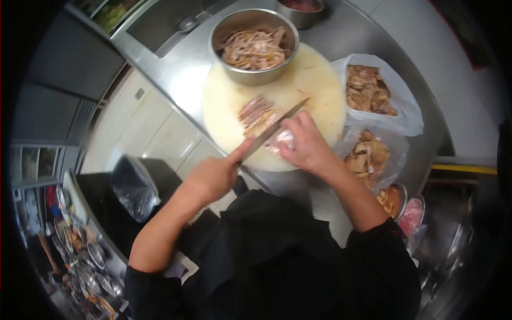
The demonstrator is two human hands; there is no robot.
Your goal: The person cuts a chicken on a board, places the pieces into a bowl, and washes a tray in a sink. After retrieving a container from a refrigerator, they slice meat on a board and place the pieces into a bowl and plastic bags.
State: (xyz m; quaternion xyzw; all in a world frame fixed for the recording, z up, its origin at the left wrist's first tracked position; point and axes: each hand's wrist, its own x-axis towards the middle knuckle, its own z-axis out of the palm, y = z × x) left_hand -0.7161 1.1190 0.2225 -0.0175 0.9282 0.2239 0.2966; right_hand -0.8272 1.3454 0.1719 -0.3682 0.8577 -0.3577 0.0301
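Note:
My left hand is wrapped round the handle of a kitchen knife, its index finger stretched along the blade. The blade points up and to the right over a round cutting board. Just right of the blade, my right hand has its fingers bent round a pale piece of meat, pressing it on the board. Sliced meat strips lie left of the blade. At the board's far edge stands a metal bowl holding many meat strips.
Right of the board, a white plastic bag and a clear bag hold cooked meat. Bowls of orange food and pink meat sit nearer. Another metal bowl stands at the back. A lined bin is at left.

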